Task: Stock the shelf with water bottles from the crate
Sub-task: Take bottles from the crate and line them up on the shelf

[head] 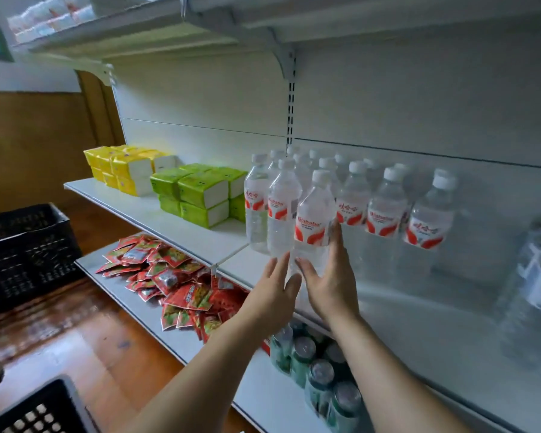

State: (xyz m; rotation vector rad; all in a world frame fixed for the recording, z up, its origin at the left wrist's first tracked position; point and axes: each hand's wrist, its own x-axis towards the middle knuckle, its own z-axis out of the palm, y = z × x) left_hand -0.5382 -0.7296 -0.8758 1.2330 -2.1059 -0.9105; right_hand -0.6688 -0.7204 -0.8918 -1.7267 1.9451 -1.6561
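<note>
Black crate (41,410), wood floor (85,332), hands (303,285) at white shelf (156,210)

white shelf (181,220), water bottles (384,210), tissue packs (200,192)

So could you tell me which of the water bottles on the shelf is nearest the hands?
The front bottle, nearest the shelf edge: the right hand touches its lower half, the left hand beside it.

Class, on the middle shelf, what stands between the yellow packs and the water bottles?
Green packs, stacked two high, seen in the head view.
</note>
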